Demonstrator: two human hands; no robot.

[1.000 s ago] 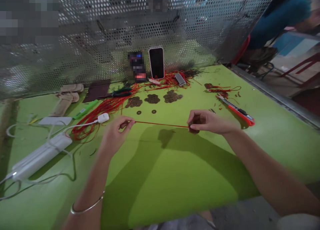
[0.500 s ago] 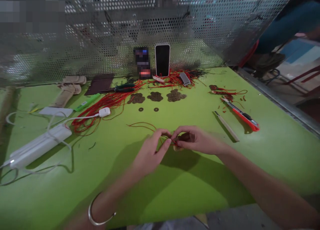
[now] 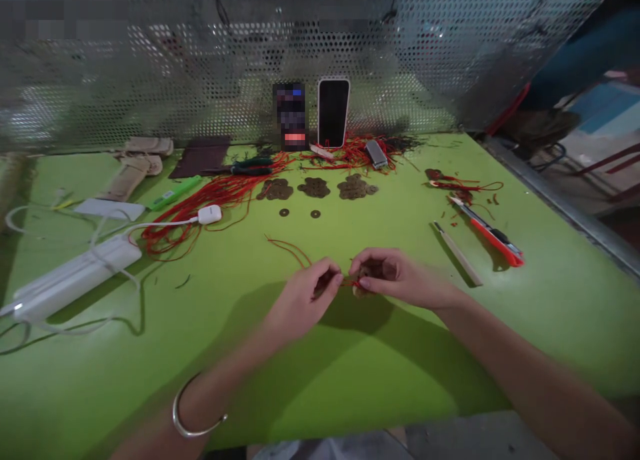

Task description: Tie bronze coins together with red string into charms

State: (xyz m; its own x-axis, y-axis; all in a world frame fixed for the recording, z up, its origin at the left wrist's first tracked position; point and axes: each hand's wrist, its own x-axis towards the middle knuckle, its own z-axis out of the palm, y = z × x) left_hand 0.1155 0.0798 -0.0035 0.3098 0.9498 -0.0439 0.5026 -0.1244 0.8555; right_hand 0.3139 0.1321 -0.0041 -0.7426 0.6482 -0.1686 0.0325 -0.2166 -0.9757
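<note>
Between finger and thumb, my left hand (image 3: 313, 290) pinches a red cord (image 3: 293, 248), whose loose end trails away over the green table. My right hand (image 3: 387, 278) is closed on a small bunch of brown coins (image 3: 359, 290) with red cord around it; the fingers cover most of it. A short stretch of cord runs taut between the two hands. Beyond them lie two single holed coins, a left one (image 3: 284, 213) and a right one (image 3: 315, 214). Behind these are three coin piles: left (image 3: 276, 189), middle (image 3: 314, 187) and right (image 3: 356, 187).
To the right lie a red utility knife (image 3: 495, 240) and a pale-handled tool (image 3: 457, 253). A bundle of red cords (image 3: 200, 210), pliers (image 3: 250, 167) and a white power strip (image 3: 80, 277) occupy the left. Two phones, one white-edged (image 3: 333, 113), lean on the perforated metal screen (image 3: 200, 107).
My hands have drawn slightly apart, and the cord between them is now stretched. The camera view has shifted a little.
</note>
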